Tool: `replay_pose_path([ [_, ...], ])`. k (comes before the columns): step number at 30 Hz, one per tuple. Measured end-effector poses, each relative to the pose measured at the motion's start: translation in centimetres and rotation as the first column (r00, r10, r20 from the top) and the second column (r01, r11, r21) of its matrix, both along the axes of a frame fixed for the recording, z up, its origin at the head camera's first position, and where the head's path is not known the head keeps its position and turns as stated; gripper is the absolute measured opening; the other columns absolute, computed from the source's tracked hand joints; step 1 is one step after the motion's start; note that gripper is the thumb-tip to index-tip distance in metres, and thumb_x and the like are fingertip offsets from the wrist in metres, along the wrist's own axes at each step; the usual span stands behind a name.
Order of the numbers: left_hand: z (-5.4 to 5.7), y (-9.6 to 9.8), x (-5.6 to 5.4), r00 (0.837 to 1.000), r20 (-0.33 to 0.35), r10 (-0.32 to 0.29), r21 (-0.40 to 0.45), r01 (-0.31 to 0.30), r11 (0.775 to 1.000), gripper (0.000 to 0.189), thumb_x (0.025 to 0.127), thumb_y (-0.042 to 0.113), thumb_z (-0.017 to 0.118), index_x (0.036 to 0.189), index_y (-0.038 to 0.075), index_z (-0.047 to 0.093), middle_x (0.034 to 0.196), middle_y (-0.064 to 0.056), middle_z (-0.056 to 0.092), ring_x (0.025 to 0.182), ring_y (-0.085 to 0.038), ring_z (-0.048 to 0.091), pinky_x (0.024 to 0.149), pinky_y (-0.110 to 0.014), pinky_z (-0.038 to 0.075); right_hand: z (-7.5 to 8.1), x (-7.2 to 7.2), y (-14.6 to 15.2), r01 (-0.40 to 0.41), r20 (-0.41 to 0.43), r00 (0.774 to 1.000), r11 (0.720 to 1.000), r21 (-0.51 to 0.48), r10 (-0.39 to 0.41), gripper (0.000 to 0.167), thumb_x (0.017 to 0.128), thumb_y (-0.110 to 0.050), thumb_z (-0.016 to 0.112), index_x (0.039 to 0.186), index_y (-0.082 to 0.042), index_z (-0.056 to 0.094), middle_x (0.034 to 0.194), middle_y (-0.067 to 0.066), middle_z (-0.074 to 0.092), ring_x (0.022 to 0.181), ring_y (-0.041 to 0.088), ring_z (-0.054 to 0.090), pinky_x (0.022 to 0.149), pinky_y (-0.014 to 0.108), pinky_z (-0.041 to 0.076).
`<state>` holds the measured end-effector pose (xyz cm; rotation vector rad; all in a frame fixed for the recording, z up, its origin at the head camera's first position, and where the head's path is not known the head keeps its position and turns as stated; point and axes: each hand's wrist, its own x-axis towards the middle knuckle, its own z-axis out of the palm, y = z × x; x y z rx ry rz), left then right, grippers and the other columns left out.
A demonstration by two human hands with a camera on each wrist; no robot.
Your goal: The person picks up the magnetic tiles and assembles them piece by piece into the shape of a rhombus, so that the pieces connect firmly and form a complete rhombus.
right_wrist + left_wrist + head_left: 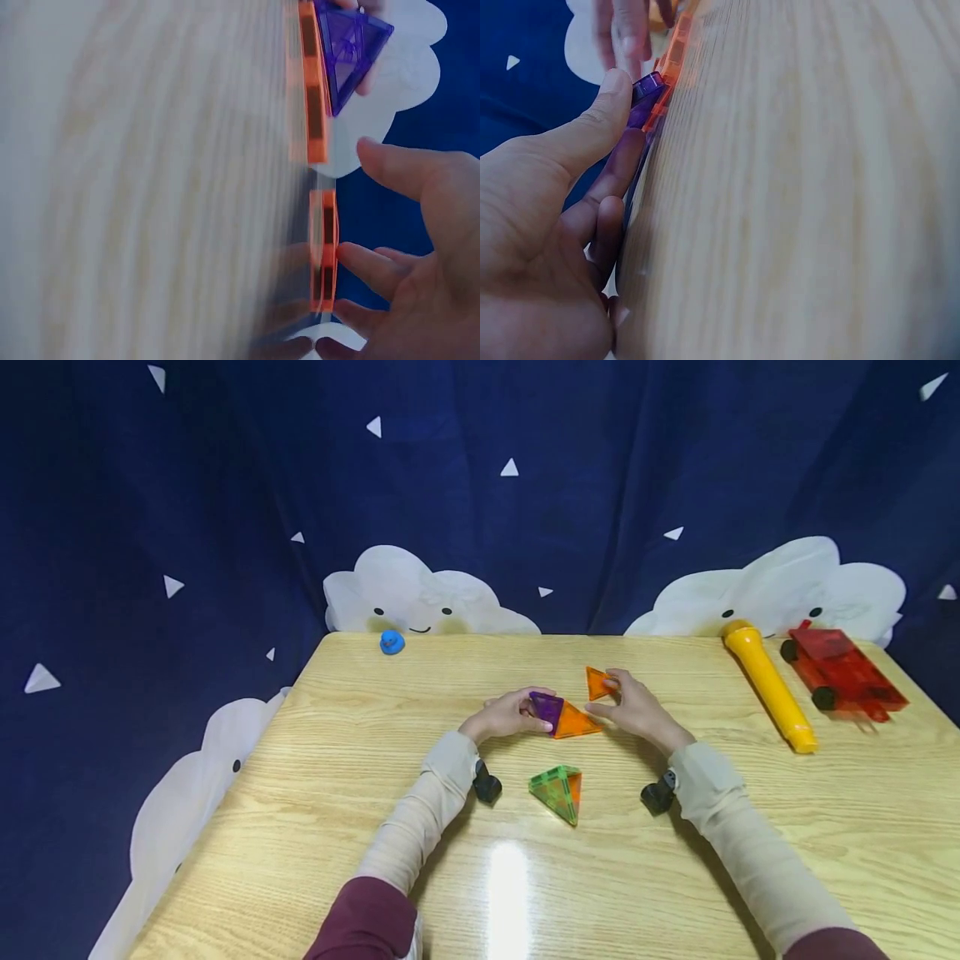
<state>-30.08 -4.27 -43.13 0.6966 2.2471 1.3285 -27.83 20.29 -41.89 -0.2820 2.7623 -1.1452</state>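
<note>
My left grip pinches the purple tile by the big triangle; right grip, wide, fingers touching the small triangle on the desk. A thumb bump could skew that pair!

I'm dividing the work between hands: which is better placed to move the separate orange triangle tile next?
Probably the right hand: its fingers touch that orange triangle tile. The left hand seems occupied, pinching the purple triangle tile beside the other orange tile.
</note>
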Motion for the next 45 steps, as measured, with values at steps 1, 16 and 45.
replay_pose_path([
  [1,0.0,0.0,0.0,1.0,-0.002,0.0,-0.002,0.0,1.0,0.057,0.087,0.009,0.069,0.139,0.009,0.046,0.102,-0.015,0.067,0.084,-0.011,0.057,0.09,-0.027,0.037,0.1,0.0,0.2,-0.003,0.029,1.0,1.0,0.004,0.003,0.082,0.092,-0.033,0.062,0.147,0.006,0.015,0.147,0.029,0.031,0.131,0.048,0.032,0.106,0.058,0.027],
  [16,0.0,-0.1,-0.1,1.0,-0.025,-0.003,-0.012,0.003,1.0,0.058,0.087,0.01,0.07,0.139,0.009,0.046,0.097,-0.012,0.067,0.084,-0.012,0.058,0.106,-0.045,0.017,-0.1,0.2,1.6,0.104,-0.049,0.993,0.995,-0.014,-0.104,0.073,0.091,-0.024,0.065,0.145,0.005,0.025,0.146,0.032,0.028,0.122,0.053,0.034,0.1,0.059,0.03],
  [45,0.1,-0.1,0.0,0.996,-0.087,0.003,-0.1,-0.012,0.995,0.057,0.087,0.017,0.07,0.14,0.013,0.046,0.095,-0.008,0.068,0.082,-0.009,0.055,0.1,-0.048,0.014,-0.5,-1.8,0.9,0.124,-0.005,0.992,0.967,0.225,-0.126,0.082,0.084,-0.039,0.069,0.14,0.011,0.036,0.13,0.038,0.033,0.113,0.05,0.03,0.088,0.058,0.029],
])
